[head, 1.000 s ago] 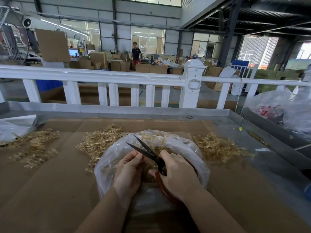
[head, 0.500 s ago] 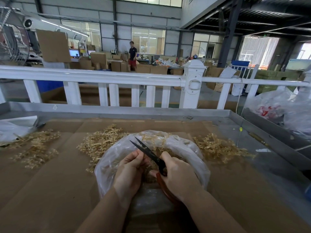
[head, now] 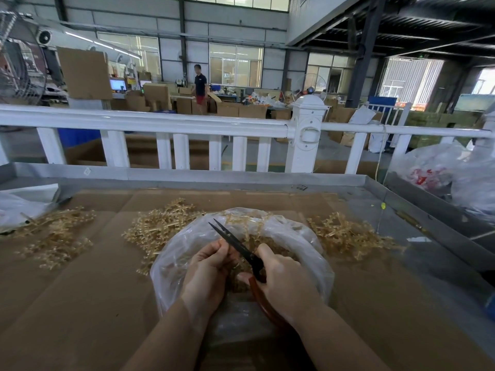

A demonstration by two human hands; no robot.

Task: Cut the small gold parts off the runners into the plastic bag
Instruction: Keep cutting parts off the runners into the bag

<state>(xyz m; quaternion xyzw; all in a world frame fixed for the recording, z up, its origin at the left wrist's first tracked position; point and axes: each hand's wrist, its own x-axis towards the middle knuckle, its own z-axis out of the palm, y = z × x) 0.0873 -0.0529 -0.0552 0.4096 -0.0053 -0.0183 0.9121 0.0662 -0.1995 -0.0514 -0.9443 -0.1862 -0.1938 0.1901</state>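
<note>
A clear plastic bag (head: 300, 236) lies open in the middle of the cardboard-covered table, with small gold parts (head: 270, 243) inside. My right hand (head: 284, 279) grips black scissors (head: 235, 243) with red handles over the bag; the blades point up-left and are nearly closed. My left hand (head: 207, 269) pinches a gold runner piece right at the blades, mostly hidden by its fingers. Heaps of gold runners lie left of the bag (head: 158, 228), further left (head: 56, 236) and right of it (head: 348, 236).
The table (head: 187, 175) has a raised grey metal rim, with a white railing (head: 166, 124) behind it. Filled plastic bags (head: 439, 172) sit at the right, another clear bag (head: 16, 207) at the far left. A person stands far back among cardboard boxes.
The scissor blades have closed from wide open to almost shut. My left hand stays at the blades with the runner piece. The distant person has stepped left.
</note>
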